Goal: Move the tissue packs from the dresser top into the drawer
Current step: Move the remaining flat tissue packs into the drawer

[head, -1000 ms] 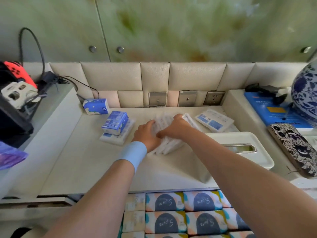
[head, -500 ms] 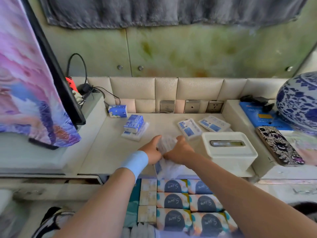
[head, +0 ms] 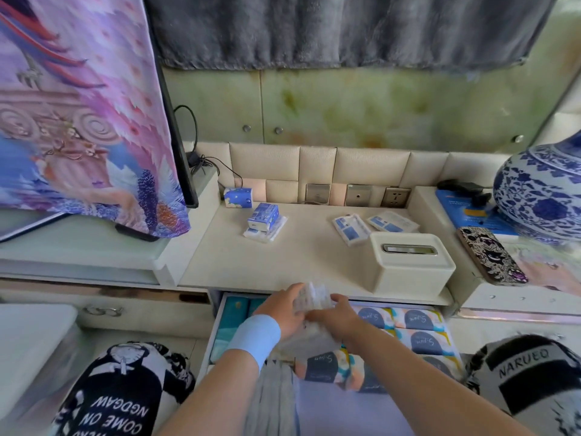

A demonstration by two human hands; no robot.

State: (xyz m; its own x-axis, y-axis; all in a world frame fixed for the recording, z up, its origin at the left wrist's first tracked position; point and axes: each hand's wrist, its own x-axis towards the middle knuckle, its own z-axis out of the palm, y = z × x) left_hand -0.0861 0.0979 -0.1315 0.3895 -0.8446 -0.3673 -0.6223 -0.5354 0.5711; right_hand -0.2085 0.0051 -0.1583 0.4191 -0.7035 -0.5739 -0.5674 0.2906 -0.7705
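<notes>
- Spanning the middle of the view, the dresser top (head: 308, 256) carries a white tissue box (head: 412, 265) at its right front.
- Below its front edge the drawer (head: 211, 341) stands open, filled with rows of patterned packs (head: 418, 319) and teal packs (head: 234, 313) at the left.
- The left hand (head: 283, 309), above a blue wristband (head: 254, 336), and the right hand (head: 333, 319) meet over the drawer. Their fingers curl round a blurred bundle of tissue packs (head: 312, 297) in clear wrap.
- Lying on the dresser top are a blue pack (head: 264, 217) stacked on a flat white one, a second blue pack (head: 238, 197) against the back panel, and two flat packs (head: 350, 229) behind the box.
</notes>
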